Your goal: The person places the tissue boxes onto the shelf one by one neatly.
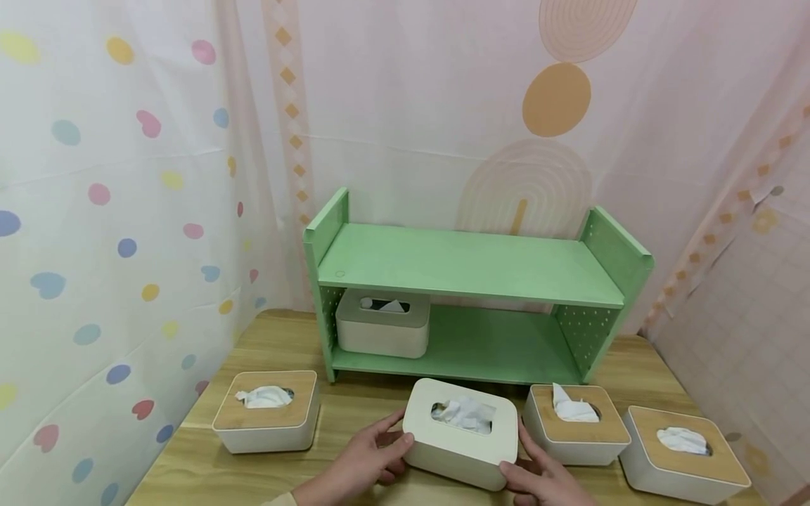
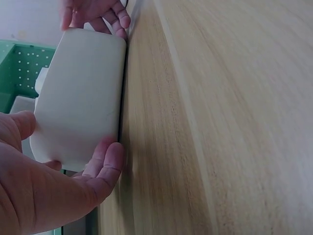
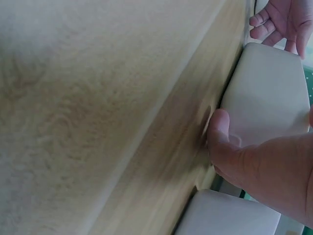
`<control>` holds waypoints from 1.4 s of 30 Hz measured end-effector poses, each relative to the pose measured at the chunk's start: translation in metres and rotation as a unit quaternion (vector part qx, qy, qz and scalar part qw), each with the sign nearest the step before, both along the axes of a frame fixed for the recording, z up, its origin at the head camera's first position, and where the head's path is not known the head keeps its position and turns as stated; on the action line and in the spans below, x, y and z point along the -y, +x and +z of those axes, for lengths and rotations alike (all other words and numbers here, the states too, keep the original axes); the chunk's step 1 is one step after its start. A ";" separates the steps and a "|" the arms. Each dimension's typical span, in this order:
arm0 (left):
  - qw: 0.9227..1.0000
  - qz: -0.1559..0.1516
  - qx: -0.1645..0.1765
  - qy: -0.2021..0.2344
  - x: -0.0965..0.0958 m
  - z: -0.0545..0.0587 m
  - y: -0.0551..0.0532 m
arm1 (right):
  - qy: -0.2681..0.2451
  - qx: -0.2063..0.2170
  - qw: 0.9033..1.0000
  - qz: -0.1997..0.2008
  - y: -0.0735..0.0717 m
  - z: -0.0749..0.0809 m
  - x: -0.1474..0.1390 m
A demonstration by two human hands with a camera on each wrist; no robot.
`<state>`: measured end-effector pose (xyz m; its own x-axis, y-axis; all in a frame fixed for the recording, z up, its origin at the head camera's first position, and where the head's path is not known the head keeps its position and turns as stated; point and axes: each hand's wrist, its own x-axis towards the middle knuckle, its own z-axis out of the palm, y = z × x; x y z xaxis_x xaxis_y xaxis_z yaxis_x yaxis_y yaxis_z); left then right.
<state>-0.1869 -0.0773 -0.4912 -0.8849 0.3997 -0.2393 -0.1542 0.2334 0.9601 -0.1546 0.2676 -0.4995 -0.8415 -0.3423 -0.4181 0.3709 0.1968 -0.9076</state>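
Observation:
A plain cream tissue box point(image 1: 443, 460) with white tissue in its oval slot is between my two hands, in front of the green shelf point(image 1: 468, 267). My left hand point(image 1: 361, 460) grips its left end, the thumb at the top front edge. At the right end my right hand point(image 1: 547, 481) holds it, with the thumb near the front corner. Both wrist views show the box's smooth front wall point(image 2: 80, 98) close to the table; whether its base touches the wood I cannot tell. It is turned slightly, its right end nearer me.
On the lower shelf, at the left, stands a similar tissue box point(image 1: 382, 334). A wood-topped tissue box point(image 1: 266, 414) is left on the table point(image 1: 171, 467). Two more wood-topped boxes stand at right, the nearer one point(image 1: 576, 429) beside my right hand, the other point(image 1: 683, 457) beyond.

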 end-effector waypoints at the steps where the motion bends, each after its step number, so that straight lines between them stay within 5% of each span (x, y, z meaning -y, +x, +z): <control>1: 1.000 0.000 0.001 -0.001 0.000 0.000 0.000 | 0.000 0.001 1.000 -0.002 0.000 0.001 0.000; 8: 1.000 0.004 0.001 -0.001 0.001 0.000 0.000 | 0.020 -0.009 0.999 -0.027 0.005 0.011 0.007; 19: 1.000 0.003 0.005 0.003 0.001 -0.002 -0.001 | -0.015 -0.003 1.000 -0.008 -0.010 -0.028 -0.012; 36: 1.000 0.006 0.007 0.007 0.001 -0.001 0.002 | -0.002 -0.001 1.000 -0.023 -0.004 -0.009 0.001; 42: 1.000 0.009 0.000 0.009 0.002 -0.002 0.004 | -0.021 -0.001 1.000 -0.023 -0.010 -0.029 -0.008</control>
